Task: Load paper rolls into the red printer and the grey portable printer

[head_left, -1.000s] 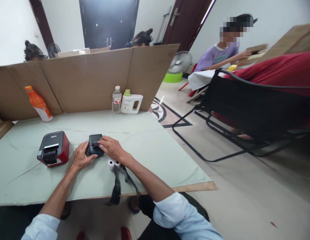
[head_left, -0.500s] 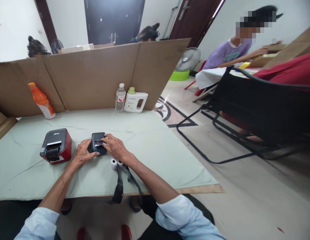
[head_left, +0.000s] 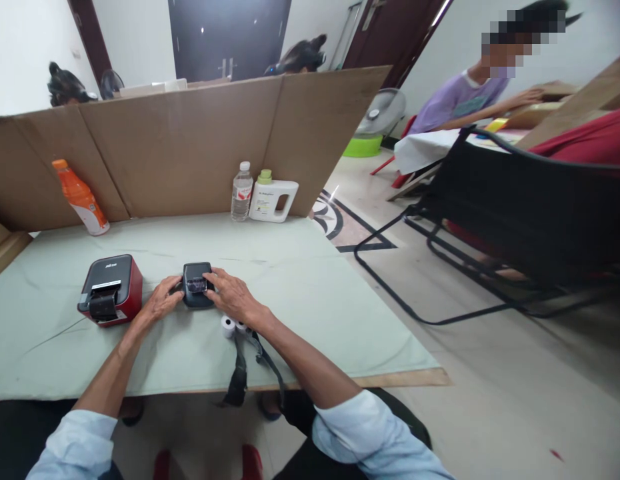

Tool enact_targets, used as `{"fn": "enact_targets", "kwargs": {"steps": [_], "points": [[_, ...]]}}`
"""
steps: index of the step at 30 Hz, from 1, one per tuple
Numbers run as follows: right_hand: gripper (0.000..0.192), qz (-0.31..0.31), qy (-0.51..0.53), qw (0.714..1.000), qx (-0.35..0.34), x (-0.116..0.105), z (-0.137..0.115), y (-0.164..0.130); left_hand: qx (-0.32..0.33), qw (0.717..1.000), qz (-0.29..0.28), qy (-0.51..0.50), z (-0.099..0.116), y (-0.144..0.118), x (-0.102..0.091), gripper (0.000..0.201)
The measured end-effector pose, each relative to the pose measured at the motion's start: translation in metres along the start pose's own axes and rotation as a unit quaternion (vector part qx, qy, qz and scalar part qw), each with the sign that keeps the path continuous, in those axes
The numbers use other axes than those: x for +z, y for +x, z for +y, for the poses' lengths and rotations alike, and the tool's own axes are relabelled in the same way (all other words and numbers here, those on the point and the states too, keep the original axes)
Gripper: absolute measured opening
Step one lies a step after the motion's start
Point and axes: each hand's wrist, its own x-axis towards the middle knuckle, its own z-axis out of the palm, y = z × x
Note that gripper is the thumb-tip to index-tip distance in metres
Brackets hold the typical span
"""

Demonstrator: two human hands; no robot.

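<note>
Both hands having closed in, left hand (head_left: 160, 303) and right hand (head_left: 233, 298) gripping small black printer (head_left: 196, 285) on table (head_left: 300, 280), paper rolls (head_left: 232, 326) beside.

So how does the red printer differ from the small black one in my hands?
The red printer has a red body with a black top; the small black printer is dark all over. The red one looks bigger and stands untouched, while the left hand and right hand grip the black one. Both sit on the green table.

A small black handheld printer (head_left: 197, 285) lies flat on the pale green table, its lid open, showing a slot; two white paper rolls (head_left: 232, 326) lie near at 4 o'clock
</note>
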Motion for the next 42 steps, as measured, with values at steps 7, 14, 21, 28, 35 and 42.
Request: {"fn": "enact_targets", "kwargs": {"steps": [7,14,21,28,35,42], "points": [[0.062,-0.016,0.021,1.000,-0.009,0.004,0.007,-0.001,-0.023,0.997,0.067,-0.003,-0.004,0.012,0.011,0.033],[0.074,-0.041,0.031,0.999,0.016,0.005,0.006,-0.002,-0.066,0.993,0.095,-0.010,-0.009,0.030,0.014,0.025],[0.078,-0.039,0.044,0.998,0.033,0.002,0.004,-0.001,-0.070,0.994,0.083,-0.012,-0.014,0.037,0.011,0.020],[0.078,-0.059,0.059,0.995,0.049,-0.004,0.000,-0.004,-0.052,0.995,0.083,0.010,-0.013,0.036,0.010,0.010],[0.079,-0.050,0.056,0.996,0.045,0.001,0.004,-0.002,-0.058,0.995,0.084,0.016,-0.016,0.037,0.014,0.012],[0.083,-0.058,0.061,0.995,0.046,0.002,0.004,-0.003,-0.057,0.995,0.085,0.018,-0.022,0.036,0.015,0.021]]}}
